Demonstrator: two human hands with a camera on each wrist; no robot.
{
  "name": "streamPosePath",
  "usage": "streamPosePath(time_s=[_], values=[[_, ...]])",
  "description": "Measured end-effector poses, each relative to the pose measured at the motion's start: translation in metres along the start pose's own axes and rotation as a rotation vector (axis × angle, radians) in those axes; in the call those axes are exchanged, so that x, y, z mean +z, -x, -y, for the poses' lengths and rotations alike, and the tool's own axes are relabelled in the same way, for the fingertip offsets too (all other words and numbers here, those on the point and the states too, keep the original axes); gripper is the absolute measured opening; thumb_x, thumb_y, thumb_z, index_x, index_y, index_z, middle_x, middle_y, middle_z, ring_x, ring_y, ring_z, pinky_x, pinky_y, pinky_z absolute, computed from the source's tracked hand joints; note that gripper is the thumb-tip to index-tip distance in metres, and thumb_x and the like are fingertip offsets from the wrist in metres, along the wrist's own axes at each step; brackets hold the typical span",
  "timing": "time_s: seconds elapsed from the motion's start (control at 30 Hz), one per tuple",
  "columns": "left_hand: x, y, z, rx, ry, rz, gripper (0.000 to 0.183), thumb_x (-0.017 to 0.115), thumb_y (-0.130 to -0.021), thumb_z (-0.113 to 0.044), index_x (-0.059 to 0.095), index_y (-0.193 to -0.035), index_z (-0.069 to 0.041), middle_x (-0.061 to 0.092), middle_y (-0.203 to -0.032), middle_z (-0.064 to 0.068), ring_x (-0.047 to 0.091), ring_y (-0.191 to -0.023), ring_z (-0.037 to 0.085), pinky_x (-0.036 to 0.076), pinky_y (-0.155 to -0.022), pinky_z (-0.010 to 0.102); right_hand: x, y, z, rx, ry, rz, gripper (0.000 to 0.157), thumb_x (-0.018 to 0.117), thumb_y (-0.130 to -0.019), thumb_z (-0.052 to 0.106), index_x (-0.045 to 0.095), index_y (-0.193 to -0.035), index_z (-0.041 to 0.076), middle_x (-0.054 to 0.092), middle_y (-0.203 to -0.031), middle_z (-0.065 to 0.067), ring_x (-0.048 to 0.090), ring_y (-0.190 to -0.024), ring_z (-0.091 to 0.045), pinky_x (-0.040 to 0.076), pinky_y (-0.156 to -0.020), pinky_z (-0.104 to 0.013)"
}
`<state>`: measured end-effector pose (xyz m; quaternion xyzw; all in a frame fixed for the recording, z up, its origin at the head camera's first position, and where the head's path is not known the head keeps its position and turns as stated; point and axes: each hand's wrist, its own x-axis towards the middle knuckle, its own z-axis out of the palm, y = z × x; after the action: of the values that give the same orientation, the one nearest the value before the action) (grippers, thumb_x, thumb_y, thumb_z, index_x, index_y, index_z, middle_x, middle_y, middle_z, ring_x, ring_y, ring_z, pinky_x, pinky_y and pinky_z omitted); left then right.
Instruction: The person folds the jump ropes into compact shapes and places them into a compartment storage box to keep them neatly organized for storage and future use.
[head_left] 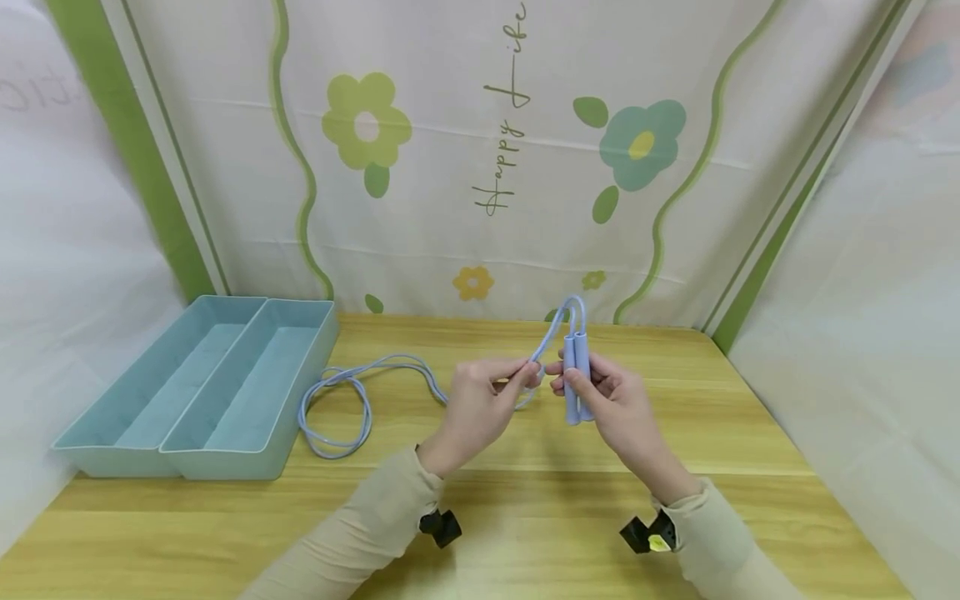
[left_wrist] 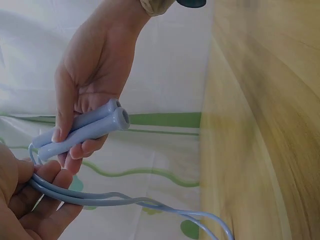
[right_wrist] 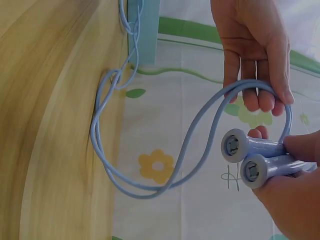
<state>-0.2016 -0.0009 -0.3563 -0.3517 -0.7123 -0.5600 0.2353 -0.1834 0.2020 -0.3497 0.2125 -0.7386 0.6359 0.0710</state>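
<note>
A light blue jump rope is held up over the wooden table. My right hand (head_left: pixel 618 404) grips its two handles (head_left: pixel 577 379) side by side, thumb across the front. From the tops of the handles the doubled cord (head_left: pixel 555 329) arches over to my left hand (head_left: pixel 483 400), which pinches it between thumb and fingers. In the left wrist view the flared handle ends (left_wrist: pixel 120 117) stick out of the right hand (left_wrist: pixel 95 85). Below the left hand the cord (right_wrist: pixel 107 160) drops to the table and lies in a loose loop to the left.
Two long teal trays (head_left: pixel 300 375) stand joined side by side at the table's left, the cord's loop lying against the nearer one. The wooden tabletop (head_left: pixel 712 433) runs back to a patterned cloth wall (head_left: pixel 435 200), with white cloth on both sides.
</note>
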Motion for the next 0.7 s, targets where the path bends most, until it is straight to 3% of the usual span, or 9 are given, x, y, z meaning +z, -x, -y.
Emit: streamPosePath(time_s=[0.2,0.3,0.53,0.7], values=[[0.008,0.005,0.003,0.085,-0.005,-0.018,0.019,0.066,-0.095,-0.004,0.073,-0.111,0.002,0.073,-0.100,0.012,0.070,-0.078,0.013,0.053,-0.061,0.017,0.004,0.001,0.002,0.066,-0.037,-0.024,0.036,0.062,-0.100,0.020,0.062,-0.127,-0.003,0.070,-0.110,-0.016,0.066,-0.101,-0.039,0.054,-0.084,-0.039],[0.011,0.007,0.003,0.110,-0.026,-0.028,0.019,0.067,-0.094,-0.004,0.073,-0.111,0.002,0.073,-0.099,0.012,0.071,-0.083,0.013,0.053,-0.066,0.017,0.005,0.002,0.003,0.105,-0.098,-0.026,0.039,0.064,-0.099,0.021,0.060,-0.128,-0.004,0.069,-0.112,-0.018,0.064,-0.103,-0.042,0.053,-0.086,-0.041],[0.014,0.011,0.001,0.179,-0.211,-0.025,0.021,0.070,-0.092,-0.006,0.073,-0.110,0.004,0.073,-0.090,0.011,0.069,-0.072,0.012,0.049,-0.061,0.013,0.009,0.004,0.004,0.154,-0.094,-0.040,0.044,0.065,-0.098,0.023,0.059,-0.129,-0.008,0.069,-0.112,-0.016,0.066,-0.104,-0.029,0.052,-0.088,-0.037],[0.016,0.013,0.004,0.227,-0.340,-0.022,0.022,0.070,-0.093,-0.008,0.072,-0.113,0.003,0.072,-0.086,0.010,0.064,-0.067,0.011,0.047,-0.059,0.012,0.012,0.006,0.003,0.172,-0.124,-0.033,0.044,0.066,-0.097,0.025,0.060,-0.129,-0.006,0.068,-0.116,-0.015,0.065,-0.106,-0.030,0.052,-0.089,-0.038]])
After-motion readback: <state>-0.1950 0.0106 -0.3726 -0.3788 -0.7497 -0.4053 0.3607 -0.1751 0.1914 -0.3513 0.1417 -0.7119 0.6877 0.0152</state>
